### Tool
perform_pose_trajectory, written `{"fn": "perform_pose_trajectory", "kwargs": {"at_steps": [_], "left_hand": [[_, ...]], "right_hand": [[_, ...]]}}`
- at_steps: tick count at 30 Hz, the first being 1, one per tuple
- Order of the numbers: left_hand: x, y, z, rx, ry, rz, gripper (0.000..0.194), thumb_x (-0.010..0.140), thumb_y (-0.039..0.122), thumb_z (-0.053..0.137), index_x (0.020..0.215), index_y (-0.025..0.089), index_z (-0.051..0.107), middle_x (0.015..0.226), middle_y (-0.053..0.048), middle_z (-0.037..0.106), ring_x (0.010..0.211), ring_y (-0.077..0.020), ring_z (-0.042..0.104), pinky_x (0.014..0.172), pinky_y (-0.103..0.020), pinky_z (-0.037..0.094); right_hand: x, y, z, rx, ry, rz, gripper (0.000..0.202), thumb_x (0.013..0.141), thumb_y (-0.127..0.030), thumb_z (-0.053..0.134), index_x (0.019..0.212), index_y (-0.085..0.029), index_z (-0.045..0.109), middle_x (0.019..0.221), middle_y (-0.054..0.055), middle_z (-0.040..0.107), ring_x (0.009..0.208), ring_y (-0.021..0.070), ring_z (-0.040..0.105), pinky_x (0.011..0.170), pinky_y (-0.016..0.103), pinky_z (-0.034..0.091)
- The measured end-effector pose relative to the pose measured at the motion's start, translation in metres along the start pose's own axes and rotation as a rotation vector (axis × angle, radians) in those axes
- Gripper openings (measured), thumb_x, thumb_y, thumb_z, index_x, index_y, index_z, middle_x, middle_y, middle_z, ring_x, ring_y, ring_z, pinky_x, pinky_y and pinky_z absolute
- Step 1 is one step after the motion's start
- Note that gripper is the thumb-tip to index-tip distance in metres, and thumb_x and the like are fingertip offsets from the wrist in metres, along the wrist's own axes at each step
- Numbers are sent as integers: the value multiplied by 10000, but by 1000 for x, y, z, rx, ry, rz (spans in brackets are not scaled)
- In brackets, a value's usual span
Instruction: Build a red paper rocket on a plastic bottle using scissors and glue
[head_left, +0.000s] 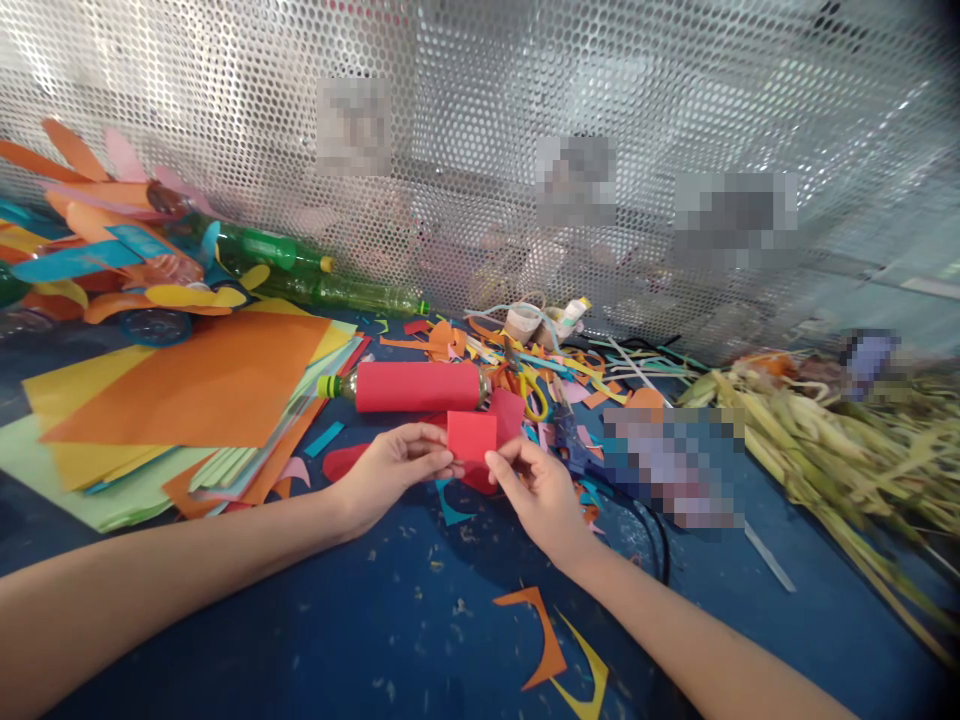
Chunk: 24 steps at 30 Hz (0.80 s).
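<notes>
Between my two hands I hold a small red square of paper (472,437), upright over the table. The fingers and thumb of my left hand (401,462) pinch its left edge. My right hand (541,497) pinches its lower right corner. Just beyond lies a plastic bottle wrapped in red paper (418,387), on its side, its green cap pointing left. More red paper pieces (346,461) lie on the table under and beside my hands, partly hidden by them. Yellow-handled scissors (534,393) rest to the right of the bottle.
A stack of coloured paper (187,380) is at the left, with green bottles (337,293) and a paper-petalled bottle (154,270) behind. Paper scraps (442,340) litter the back. A blue glue gun (574,450) and dry husks (817,450) lie right. A perforated metal screen (480,130) closes the far side.
</notes>
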<state>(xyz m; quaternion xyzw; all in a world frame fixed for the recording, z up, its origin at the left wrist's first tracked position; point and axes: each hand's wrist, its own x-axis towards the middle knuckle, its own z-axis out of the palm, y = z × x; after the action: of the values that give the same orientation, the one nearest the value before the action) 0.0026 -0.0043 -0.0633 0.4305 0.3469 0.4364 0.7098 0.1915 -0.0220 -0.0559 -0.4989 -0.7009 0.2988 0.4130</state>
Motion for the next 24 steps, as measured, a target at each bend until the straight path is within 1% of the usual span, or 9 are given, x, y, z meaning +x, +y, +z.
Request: {"fn": "perform_pose_trajectory", "kwargs": {"at_steps": [4, 8, 11, 13, 16, 18, 21, 24], "left_hand": [[0, 0, -1, 10, 1, 1, 226, 708, 225, 699, 863, 125, 569, 790, -38, 681, 784, -168, 665, 771, -266, 475], [-2, 1, -2, -9, -73, 26, 196, 735, 204, 662, 890, 107, 590, 841, -71, 691, 817, -185, 663, 809, -293, 477], [-3, 3, -1, -28, -84, 19, 207, 750, 228, 642, 902, 99, 591, 860, -100, 696, 836, -207, 661, 818, -322, 480], [-4, 4, 0, -2, -80, 15, 231, 745, 250, 652, 913, 104, 590, 869, -104, 697, 836, -211, 661, 812, -330, 483], [-4, 4, 2, 111, -88, 15, 259, 717, 256, 683, 920, 117, 603, 911, -96, 692, 828, -198, 659, 786, -312, 489], [-4, 3, 2, 181, -94, 19, 243, 709, 260, 687, 898, 125, 616, 907, -81, 691, 809, -185, 658, 759, -294, 494], [-3, 2, 2, 227, -100, 38, 203, 715, 261, 676, 865, 133, 627, 847, -56, 691, 770, -167, 654, 721, -272, 496], [-2, 0, 1, 235, -101, 56, 183, 705, 240, 681, 844, 135, 628, 788, -38, 686, 724, -150, 646, 706, -261, 493]], "right_hand": [[0, 1, 0, 13, -16, 9, 251, 859, -340, 490, 656, -193, 486, 596, -22, 531, 570, 113, 518, 548, 215, 398], [2, 3, 1, 44, -11, 18, 234, 861, -344, 486, 684, -190, 499, 618, -17, 546, 581, 114, 522, 550, 213, 401], [3, 5, 1, 42, -1, 23, 240, 861, -348, 483, 683, -188, 498, 620, -10, 546, 585, 119, 521, 554, 219, 405], [3, 4, 1, 42, -11, 21, 237, 862, -345, 483, 683, -189, 496, 621, -9, 545, 585, 119, 518, 556, 222, 407], [2, 3, 0, 42, -51, 7, 229, 863, -334, 481, 685, -190, 498, 626, -8, 540, 586, 116, 511, 555, 222, 408], [2, 2, 0, 36, -82, -9, 232, 863, -328, 475, 679, -190, 498, 625, -8, 532, 585, 116, 507, 559, 224, 411], [1, 1, 1, 46, -116, -20, 213, 855, -330, 479, 694, -192, 500, 642, -5, 534, 604, 123, 520, 574, 228, 425], [0, 1, 3, 36, -147, -25, 160, 820, -330, 525, 739, -192, 513, 683, 4, 562, 630, 137, 545, 582, 239, 451]]}}
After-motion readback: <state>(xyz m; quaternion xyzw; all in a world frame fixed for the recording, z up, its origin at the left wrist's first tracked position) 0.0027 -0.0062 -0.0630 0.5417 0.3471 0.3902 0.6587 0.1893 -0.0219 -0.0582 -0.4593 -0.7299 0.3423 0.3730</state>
